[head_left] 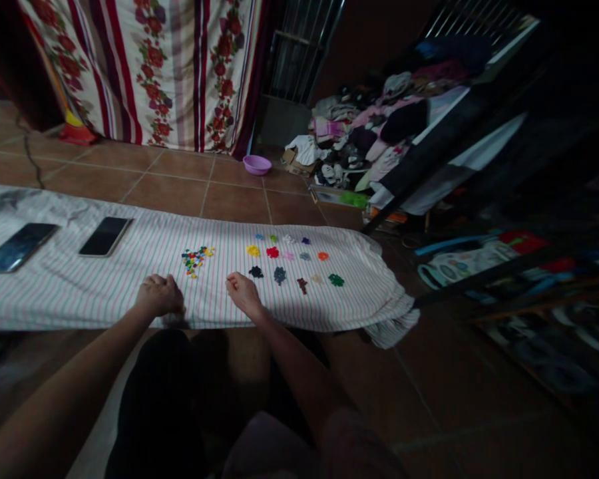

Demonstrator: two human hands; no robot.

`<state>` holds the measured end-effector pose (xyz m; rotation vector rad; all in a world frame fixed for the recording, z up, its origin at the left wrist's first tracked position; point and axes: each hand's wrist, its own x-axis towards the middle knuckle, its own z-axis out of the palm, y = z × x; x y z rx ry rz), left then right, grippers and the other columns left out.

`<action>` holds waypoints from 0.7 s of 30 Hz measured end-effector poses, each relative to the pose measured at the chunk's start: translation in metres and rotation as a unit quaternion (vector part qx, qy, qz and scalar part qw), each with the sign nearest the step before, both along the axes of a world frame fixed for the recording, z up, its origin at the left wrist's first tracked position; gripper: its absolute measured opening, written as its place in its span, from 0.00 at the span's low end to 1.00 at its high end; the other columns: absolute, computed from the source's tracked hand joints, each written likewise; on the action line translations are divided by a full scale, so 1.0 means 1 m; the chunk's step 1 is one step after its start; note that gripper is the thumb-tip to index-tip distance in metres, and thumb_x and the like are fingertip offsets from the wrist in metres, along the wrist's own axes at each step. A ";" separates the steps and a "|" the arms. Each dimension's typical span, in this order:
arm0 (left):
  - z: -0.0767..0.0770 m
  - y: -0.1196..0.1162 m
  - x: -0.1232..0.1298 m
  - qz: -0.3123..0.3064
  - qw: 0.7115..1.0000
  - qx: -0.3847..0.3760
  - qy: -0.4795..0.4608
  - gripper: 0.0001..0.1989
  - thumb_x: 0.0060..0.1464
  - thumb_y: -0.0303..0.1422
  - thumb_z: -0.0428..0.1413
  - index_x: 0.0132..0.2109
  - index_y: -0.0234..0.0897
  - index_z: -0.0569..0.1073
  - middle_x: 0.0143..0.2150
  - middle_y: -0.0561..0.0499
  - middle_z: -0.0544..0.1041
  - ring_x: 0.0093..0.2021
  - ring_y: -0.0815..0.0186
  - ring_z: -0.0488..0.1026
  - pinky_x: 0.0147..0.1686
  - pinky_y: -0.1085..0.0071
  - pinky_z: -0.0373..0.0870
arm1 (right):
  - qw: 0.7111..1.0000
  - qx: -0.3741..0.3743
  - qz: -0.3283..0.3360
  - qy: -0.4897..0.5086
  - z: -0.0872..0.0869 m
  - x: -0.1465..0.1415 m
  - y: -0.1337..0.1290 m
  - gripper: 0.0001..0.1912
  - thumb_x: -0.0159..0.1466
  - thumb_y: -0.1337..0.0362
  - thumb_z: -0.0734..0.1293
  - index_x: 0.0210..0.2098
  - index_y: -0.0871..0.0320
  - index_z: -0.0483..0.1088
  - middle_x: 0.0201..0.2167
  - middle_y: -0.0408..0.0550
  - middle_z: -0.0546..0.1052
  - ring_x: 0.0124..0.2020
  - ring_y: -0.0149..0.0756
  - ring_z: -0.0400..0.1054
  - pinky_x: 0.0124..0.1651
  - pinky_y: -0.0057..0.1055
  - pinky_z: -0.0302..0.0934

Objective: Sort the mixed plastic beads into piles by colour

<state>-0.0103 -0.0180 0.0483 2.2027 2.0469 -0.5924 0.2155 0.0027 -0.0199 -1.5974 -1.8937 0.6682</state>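
A mixed pile of tiny coloured pieces lies on the striped cloth, just beyond my left hand. That hand rests near the cloth's front edge with its fingers curled in, and whatever may be inside is hidden. My right hand is closed in a pinch, too small to show what it holds. Close to it is a black heap, with a dark grey heap to the right. Beyond these sit single-colour heaps, among them yellow pieces, red pieces, orange pieces and green pieces.
Two phones, a larger one and a smaller one, lie at the left on the striped cloth. A purple basin stands on the tiled floor. Piled clothes and a dark slanting frame occupy the right side.
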 end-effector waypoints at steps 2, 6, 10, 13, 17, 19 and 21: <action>0.000 -0.001 0.000 0.000 1.000 -0.006 -0.002 0.47 0.42 0.51 0.54 0.62 0.19 0.56 0.56 0.19 0.64 0.55 0.38 0.65 0.48 0.56 0.62 | 1.000 0.010 0.001 0.003 -0.001 0.014 -0.005 0.08 0.62 0.65 0.61 0.39 0.53 0.70 0.31 0.41 0.76 0.33 0.30 0.70 0.37 0.25 0.61; 0.001 -0.001 0.000 0.000 1.000 -0.002 0.002 0.45 0.43 0.51 0.54 0.61 0.20 0.57 0.56 0.19 0.64 0.55 0.38 0.65 0.50 0.54 0.61 | 0.999 0.033 -0.007 0.009 -0.005 0.042 -0.016 0.09 0.59 0.68 0.61 0.38 0.54 0.70 0.30 0.41 0.74 0.32 0.30 0.69 0.39 0.25 0.62; 0.001 0.000 0.000 -0.005 1.000 -0.013 0.009 0.45 0.45 0.51 0.53 0.61 0.20 0.57 0.56 0.20 0.64 0.56 0.39 0.65 0.49 0.57 0.62 | 0.998 0.047 -0.024 0.045 -0.010 0.070 -0.028 0.10 0.57 0.68 0.61 0.37 0.55 0.70 0.29 0.42 0.73 0.32 0.31 0.68 0.38 0.26 0.63; 0.000 -0.001 -0.001 -0.010 1.000 -0.009 0.015 0.44 0.46 0.52 0.52 0.61 0.20 0.57 0.57 0.21 0.64 0.56 0.40 0.65 0.49 0.58 0.62 | 0.996 0.041 -0.045 0.069 -0.011 0.092 -0.038 0.11 0.57 0.66 0.61 0.38 0.55 0.70 0.29 0.42 0.73 0.32 0.31 0.69 0.37 0.27 0.64; -0.001 -0.001 -0.001 -0.020 0.999 -0.004 0.027 0.41 0.47 0.51 0.52 0.58 0.21 0.59 0.55 0.23 0.66 0.55 0.41 0.66 0.49 0.59 0.62 | 0.988 0.013 -0.102 0.112 -0.007 0.123 -0.050 0.11 0.56 0.65 0.60 0.37 0.55 0.70 0.27 0.41 0.73 0.29 0.31 0.70 0.34 0.28 0.65; -0.003 -0.002 -0.001 -0.020 1.000 0.007 0.022 0.39 0.47 0.50 0.53 0.57 0.21 0.60 0.54 0.24 0.67 0.54 0.41 0.66 0.49 0.59 0.62 | 0.982 0.004 -0.122 0.146 -0.005 0.139 -0.054 0.11 0.55 0.62 0.60 0.37 0.55 0.69 0.25 0.41 0.73 0.27 0.32 0.70 0.33 0.29 0.66; -0.005 -0.001 -0.002 -0.005 1.000 0.013 -0.015 0.38 0.46 0.48 0.54 0.56 0.21 0.61 0.54 0.23 0.67 0.54 0.39 0.65 0.49 0.58 0.61 | 0.972 0.001 -0.144 0.184 -0.002 0.156 -0.055 0.11 0.55 0.60 0.61 0.36 0.56 0.68 0.24 0.41 0.73 0.27 0.33 0.70 0.33 0.30 0.66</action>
